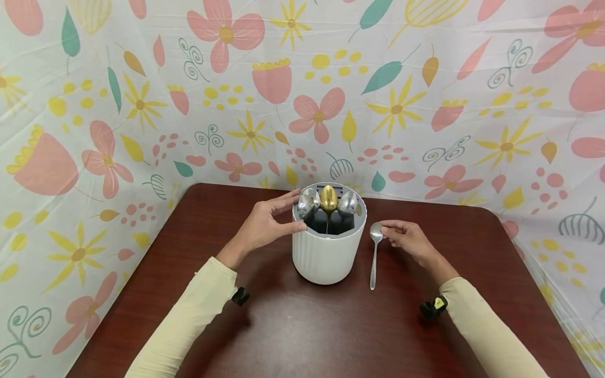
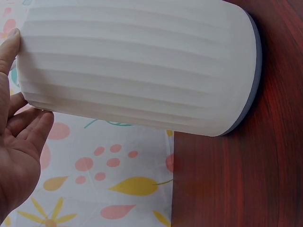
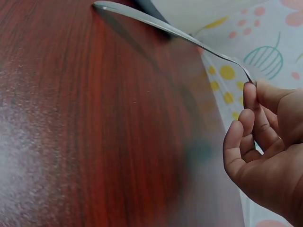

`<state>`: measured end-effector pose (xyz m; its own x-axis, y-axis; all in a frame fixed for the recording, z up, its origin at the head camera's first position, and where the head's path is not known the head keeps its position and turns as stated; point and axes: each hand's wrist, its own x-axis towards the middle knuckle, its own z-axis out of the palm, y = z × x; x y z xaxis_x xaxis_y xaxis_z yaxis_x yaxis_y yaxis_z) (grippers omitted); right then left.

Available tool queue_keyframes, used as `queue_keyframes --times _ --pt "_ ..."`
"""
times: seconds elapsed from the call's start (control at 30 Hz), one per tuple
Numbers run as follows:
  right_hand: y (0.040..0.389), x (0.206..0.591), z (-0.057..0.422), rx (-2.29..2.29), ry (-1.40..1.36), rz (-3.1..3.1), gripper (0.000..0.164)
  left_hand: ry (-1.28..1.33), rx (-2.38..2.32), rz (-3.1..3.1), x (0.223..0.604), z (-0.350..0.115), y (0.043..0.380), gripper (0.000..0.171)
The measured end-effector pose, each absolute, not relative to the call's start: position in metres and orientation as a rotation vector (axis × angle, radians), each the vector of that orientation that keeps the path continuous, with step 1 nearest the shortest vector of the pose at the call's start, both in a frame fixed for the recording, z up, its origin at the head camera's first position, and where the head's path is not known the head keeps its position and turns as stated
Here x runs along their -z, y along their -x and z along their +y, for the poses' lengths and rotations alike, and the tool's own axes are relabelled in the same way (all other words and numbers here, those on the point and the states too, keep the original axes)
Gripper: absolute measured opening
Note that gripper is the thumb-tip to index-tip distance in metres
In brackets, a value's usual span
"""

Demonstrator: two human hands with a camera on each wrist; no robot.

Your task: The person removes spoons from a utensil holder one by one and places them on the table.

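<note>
A white ribbed cutlery holder [image 1: 326,260] stands upright on the table. My left hand [image 1: 267,223] rests on its left side, thumb at the near rim and extended fingers along the far rim. Inside, a gold spoon [image 1: 329,198] stands bowl up between silver spoons [image 1: 348,202], with dark slots in front of them. To the right of the holder, my right hand [image 1: 408,239] pinches a silver spoon [image 1: 374,265] by the edge of its bowl, between thumb and index finger. The handle slants down toward the table [image 3: 118,118], its end low over the wood.
The dark red-brown table [image 1: 283,331] has rounded far corners. Directly behind it hangs a white cloth [image 1: 264,105] printed with flowers and leaves. Both wrists carry small black cameras [image 1: 240,296] at the sleeve cuffs.
</note>
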<state>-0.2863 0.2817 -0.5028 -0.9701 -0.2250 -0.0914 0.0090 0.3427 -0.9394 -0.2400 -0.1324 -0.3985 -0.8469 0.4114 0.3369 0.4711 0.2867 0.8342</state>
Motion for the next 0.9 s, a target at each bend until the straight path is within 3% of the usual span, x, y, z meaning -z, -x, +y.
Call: queue_keyframes --times 0.9 --pt "0.292 0.523 0.274 1.588 0.175 2.402 0.040 0.849 1.628 -2.475 0.399 -0.132 0.239 0.071"
